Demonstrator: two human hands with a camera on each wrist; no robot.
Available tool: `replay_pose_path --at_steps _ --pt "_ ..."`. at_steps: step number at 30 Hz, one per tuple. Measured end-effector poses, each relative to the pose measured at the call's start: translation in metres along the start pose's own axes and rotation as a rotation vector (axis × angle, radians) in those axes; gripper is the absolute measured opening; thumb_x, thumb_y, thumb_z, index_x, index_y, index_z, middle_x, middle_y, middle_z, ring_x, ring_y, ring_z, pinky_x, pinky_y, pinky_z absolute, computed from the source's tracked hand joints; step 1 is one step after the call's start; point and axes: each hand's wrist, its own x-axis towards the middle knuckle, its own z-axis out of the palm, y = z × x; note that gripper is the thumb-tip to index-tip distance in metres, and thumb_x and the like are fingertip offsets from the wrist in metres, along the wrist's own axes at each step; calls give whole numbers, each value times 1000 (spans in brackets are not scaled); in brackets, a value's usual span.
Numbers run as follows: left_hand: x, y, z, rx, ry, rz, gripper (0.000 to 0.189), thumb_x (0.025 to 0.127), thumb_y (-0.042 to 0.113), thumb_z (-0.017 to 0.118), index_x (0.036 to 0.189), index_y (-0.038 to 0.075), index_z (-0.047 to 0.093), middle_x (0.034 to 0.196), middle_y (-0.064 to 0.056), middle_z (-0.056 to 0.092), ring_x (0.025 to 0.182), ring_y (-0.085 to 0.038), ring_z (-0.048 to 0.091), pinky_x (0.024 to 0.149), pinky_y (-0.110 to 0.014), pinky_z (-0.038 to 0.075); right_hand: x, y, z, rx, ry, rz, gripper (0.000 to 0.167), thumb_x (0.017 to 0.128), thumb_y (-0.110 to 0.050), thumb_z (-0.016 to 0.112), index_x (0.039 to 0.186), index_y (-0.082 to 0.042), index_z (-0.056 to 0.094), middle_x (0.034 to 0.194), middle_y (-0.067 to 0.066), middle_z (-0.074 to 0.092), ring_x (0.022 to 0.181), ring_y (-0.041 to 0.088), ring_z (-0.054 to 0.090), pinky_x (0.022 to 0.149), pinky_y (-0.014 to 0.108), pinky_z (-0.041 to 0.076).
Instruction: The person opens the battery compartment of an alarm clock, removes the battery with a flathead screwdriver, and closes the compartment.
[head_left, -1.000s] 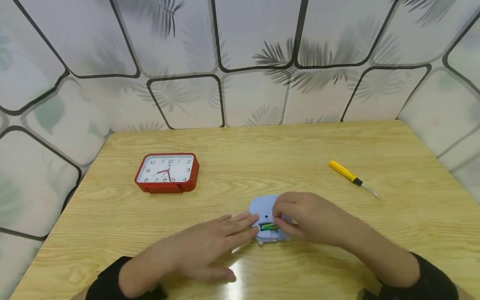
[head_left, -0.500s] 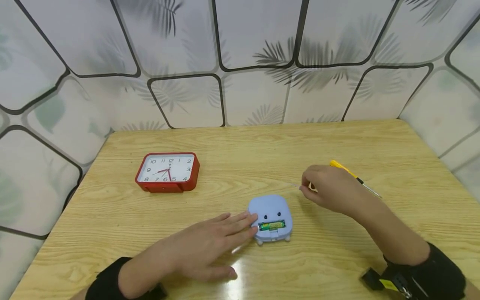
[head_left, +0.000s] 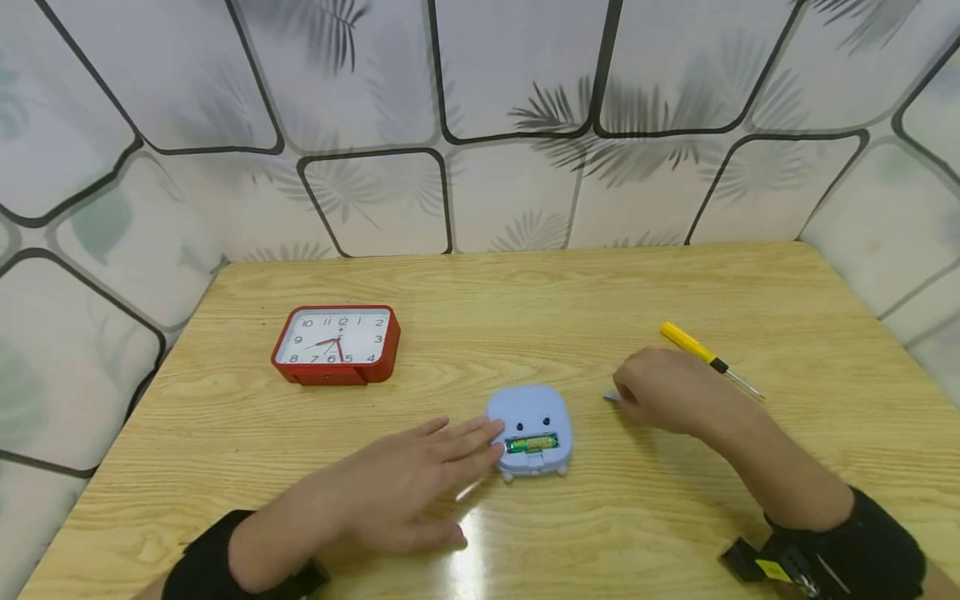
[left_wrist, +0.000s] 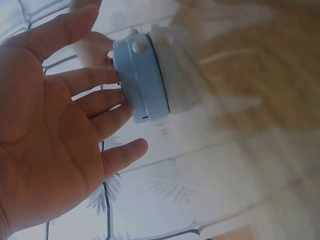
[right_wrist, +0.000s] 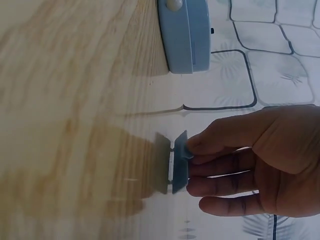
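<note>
A light blue rounded device (head_left: 542, 403) lies on the table with two black knobs on its upper face. Its battery compartment is uncovered, and a green battery (head_left: 531, 443) lies in it. My left hand (head_left: 408, 483) is spread flat, its fingertips touching the device's left edge; the left wrist view shows those straight fingers against the blue casing (left_wrist: 135, 80). Right of the device, my right hand (head_left: 678, 392) pinches a small blue battery cover (right_wrist: 180, 162) between thumb and fingers. The cover is held upright close over the tabletop; in the head view only its tip shows.
A red rectangular clock (head_left: 337, 343) stands at the back left of the wooden table (head_left: 495, 308). Beyond my right hand lies a screwdriver with a yellow handle (head_left: 686, 340), its shaft pointing toward the front right. A patterned wall covering (head_left: 510, 200) rises behind the table.
My right hand has moved from the device to the right with the battery cover, then slightly lower. The battery came into full view. My left hand and the device have shifted slightly left.
</note>
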Motion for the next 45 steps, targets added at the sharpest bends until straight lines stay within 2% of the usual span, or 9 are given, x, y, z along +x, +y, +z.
replay_pose_path --at_steps 6,12,19,26,32,34,37,42,45 --pt "-4 -7 -2 11 22 -2 79 103 48 65 165 7 38 176 -10 28 162 -24 32 125 -57 40 -3 7 -2 45 -12 6 31 96 -13 76 70 -18 60 70 -7 54 64 9 45 59 24 38" --pt "-6 -10 -2 11 46 7 80 103 50 65 164 6 38 175 -12 31 161 -25 35 123 -56 43 -10 40 -19 29 91 173 12 95 -8 76 87 -7 66 84 6 66 71 18 58 62 36 51" --pt "-6 -10 -3 -8 42 11 80 102 48 67 164 5 39 175 -13 31 161 -26 35 123 -56 43 -11 86 -21 69 25 310 22 96 -8 75 111 7 68 108 24 73 93 37 69 78 52 58" --pt "-6 -10 -3 -15 49 16 81 101 49 67 163 5 40 174 -14 32 160 -27 36 122 -55 44 -5 102 -6 155 -16 302 6 96 -2 69 96 1 63 87 12 65 76 24 57 69 40 50" --pt "-5 -10 -3 -25 39 13 80 102 48 66 164 6 38 175 -12 30 161 -26 34 123 -55 43 -6 97 -2 173 12 257 14 95 2 69 94 -2 56 83 11 59 73 23 51 67 37 45" --pt "-5 -10 -3 -22 43 20 80 102 47 66 164 6 39 175 -12 31 161 -26 35 122 -56 44 -7 92 -5 203 51 239 18 93 2 70 104 2 56 88 16 65 75 24 58 66 37 50" --pt "-5 -11 -3 -22 36 20 80 102 46 67 164 6 38 175 -12 30 161 -26 36 122 -56 44 -10 73 -15 297 184 203 45 92 0 73 131 5 51 102 23 72 83 27 69 67 39 60" --pt "-4 -11 -4 -33 32 12 81 101 45 69 165 6 37 175 -11 29 161 -26 34 124 -56 42 -10 18 -23 463 580 -52 79 82 12 83 151 -3 48 98 12 73 86 13 73 68 21 64" --pt "-3 -11 -3 -41 31 9 82 100 45 70 165 6 37 176 -11 29 162 -26 33 124 -55 42 -9 -11 -19 601 680 -205 81 77 20 82 149 -4 52 96 8 72 88 0 71 69 15 63"
